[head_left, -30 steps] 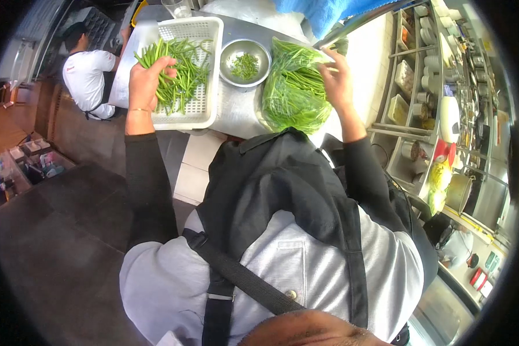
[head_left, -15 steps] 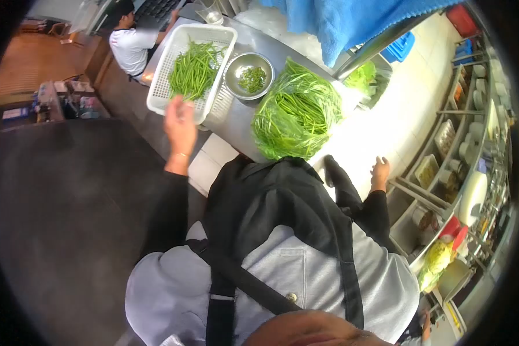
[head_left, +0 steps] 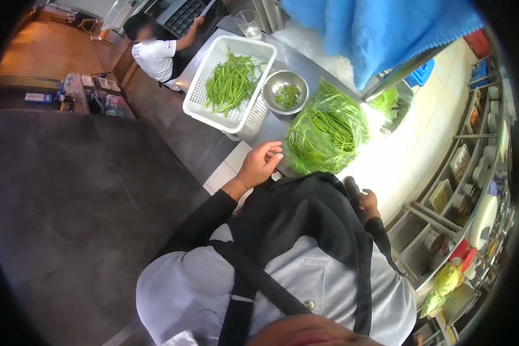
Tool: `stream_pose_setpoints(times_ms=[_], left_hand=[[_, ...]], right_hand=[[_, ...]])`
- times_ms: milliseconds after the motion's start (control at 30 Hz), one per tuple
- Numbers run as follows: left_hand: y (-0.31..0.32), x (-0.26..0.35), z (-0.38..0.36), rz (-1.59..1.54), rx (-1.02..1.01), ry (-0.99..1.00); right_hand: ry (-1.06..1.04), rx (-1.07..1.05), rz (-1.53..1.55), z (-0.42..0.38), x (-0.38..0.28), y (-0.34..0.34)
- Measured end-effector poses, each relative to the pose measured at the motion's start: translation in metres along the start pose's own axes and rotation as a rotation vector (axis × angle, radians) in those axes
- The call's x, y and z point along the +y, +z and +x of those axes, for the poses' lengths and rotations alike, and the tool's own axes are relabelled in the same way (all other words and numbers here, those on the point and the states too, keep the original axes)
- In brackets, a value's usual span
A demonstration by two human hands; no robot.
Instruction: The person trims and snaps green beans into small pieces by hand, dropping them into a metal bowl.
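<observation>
My left hand [head_left: 260,164] hovers off the near edge of the steel counter [head_left: 271,124], fingers loosely curled, holding nothing. My right hand [head_left: 368,204] hangs low beside my dark apron, fingers closed, partly hidden; nothing shows in it. A clear bag of green beans [head_left: 327,132] lies on the counter just beyond my left hand. A white perforated basket [head_left: 213,63] holds a layer of green beans [head_left: 231,82]. Between the basket and the bag sits a small steel bowl [head_left: 285,90] with bean trimmings.
Another person in a white shirt [head_left: 158,55] works at the far end of the counter. A glass [head_left: 247,23] stands behind the basket. A blue cloth [head_left: 380,32] hangs overhead. Shelves with containers [head_left: 461,173] run along the right. Dark floor lies to the left.
Both hands have come away from the beans and the bag. The left hand pulled back to the counter's near edge; the right dropped to my side. My view moved back from the counter.
</observation>
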State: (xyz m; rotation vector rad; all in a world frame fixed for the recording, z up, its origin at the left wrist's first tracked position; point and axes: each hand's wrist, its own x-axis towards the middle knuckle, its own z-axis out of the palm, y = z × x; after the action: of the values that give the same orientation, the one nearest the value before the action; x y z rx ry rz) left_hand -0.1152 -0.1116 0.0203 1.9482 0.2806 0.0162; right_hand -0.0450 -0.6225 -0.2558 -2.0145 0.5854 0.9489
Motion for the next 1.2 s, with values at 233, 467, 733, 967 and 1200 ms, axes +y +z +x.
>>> stream_pose_setpoints(times_ms=[233,467,733,967,1200], left_hand=[[-0.009,-0.021,-0.014,-0.103,0.094,-0.080],[-0.010,-0.036,-0.031,-0.166,0.131,-0.114],[-0.012,-0.063,-0.039,-0.187,0.196,-0.085],[-0.005,-0.021,-0.020,-0.210,0.273,-0.015],[0.091,0.098,0.027,-0.039,0.160,0.139]], right_hand=[[0.030,-0.065,-0.239,-0.035,-0.021,-0.005],[-0.046,0.014,-0.302,-0.033,-0.046,-0.020],[-0.166,0.019,-0.454,-0.040,-0.063,-0.027],[-0.354,0.021,-0.699,-0.016,-0.065,-0.100],[-0.155,0.051,-0.212,0.046,-0.026,-0.214]])
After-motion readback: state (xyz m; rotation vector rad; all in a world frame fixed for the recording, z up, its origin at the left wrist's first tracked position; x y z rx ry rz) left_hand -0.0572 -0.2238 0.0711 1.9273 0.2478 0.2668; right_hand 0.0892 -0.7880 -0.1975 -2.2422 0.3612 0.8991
